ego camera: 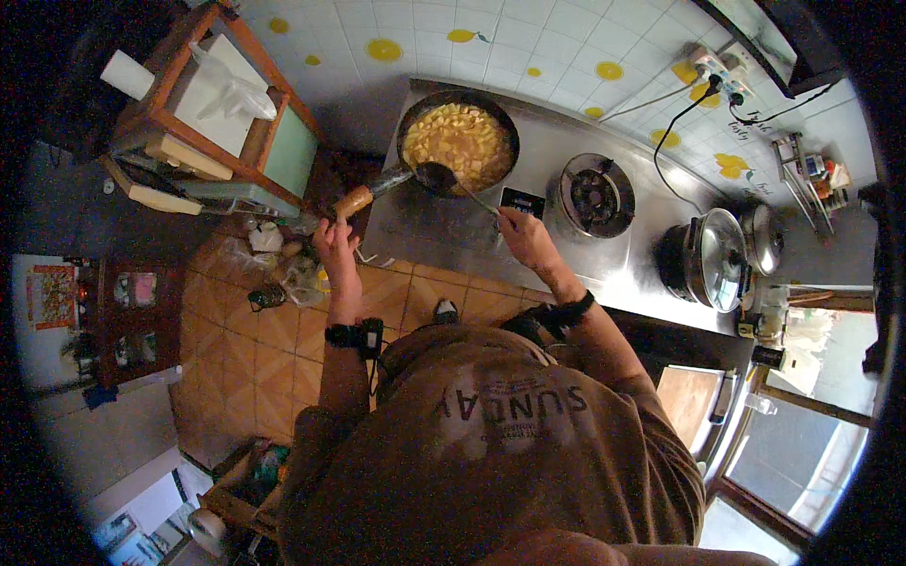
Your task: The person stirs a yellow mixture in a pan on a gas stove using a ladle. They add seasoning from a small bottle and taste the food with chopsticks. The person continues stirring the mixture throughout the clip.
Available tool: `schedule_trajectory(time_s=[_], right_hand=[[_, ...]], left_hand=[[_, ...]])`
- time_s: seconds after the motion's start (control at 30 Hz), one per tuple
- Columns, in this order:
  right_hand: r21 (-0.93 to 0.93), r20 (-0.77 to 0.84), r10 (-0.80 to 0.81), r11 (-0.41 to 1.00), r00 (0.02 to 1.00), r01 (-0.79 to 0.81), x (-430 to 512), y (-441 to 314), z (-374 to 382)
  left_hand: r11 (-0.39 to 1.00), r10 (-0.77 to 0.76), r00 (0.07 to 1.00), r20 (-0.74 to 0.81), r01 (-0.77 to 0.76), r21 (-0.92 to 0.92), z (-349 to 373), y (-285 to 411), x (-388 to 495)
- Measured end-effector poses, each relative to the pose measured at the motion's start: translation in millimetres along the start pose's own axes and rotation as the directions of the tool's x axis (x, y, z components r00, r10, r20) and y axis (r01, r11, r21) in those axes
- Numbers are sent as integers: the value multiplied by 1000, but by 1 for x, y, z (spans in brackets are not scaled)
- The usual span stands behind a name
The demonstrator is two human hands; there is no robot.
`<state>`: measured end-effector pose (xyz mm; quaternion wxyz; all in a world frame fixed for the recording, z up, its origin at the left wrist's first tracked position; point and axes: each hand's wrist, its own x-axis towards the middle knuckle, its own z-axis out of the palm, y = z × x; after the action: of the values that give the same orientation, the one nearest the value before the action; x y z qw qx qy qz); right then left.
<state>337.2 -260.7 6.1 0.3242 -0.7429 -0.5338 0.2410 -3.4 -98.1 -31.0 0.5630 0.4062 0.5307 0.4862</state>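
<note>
A dark wok stands at the left end of the steel cooktop, holding pale yellow diced food in brownish liquid. Its wooden handle points toward me on the left. My left hand is just below the handle's end with fingers apart; whether a fingertip touches the wood cannot be made out. My right hand grips the thin handle of a dark metal ladle or turner, whose head is at the wok's near rim, above the food's edge.
Right of the wok is a bare gas burner, then a glass-lidded pot. A black cord runs down from wall sockets. Left stands a wooden cabinet; plastic bags lie on the floor below. A cutting board is at right.
</note>
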Motion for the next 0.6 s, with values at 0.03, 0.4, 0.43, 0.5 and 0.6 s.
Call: schedule_trajectory(time_s=[0.03,0.4,0.43,0.5,0.6], right_hand=[[-38,-28,-30,999,999,29,4,5,10],[-581,-190,-217,811,957,69,42,2,10],[-595,-203,-276,797,940,106,53,4,8],[-626,-234,-412,757,881,188,87,12,7],[-687,-190,-331,718,924,116,119,27,-2]], left_hand=[[997,-21,999,37,23,-71,2,5,5],[998,-43,985,168,50,-39,13,6,30],[998,-48,988,150,54,-38,14,5,29],[997,-45,989,142,54,-62,14,4,28],[996,-34,985,166,47,-77,12,7,29]])
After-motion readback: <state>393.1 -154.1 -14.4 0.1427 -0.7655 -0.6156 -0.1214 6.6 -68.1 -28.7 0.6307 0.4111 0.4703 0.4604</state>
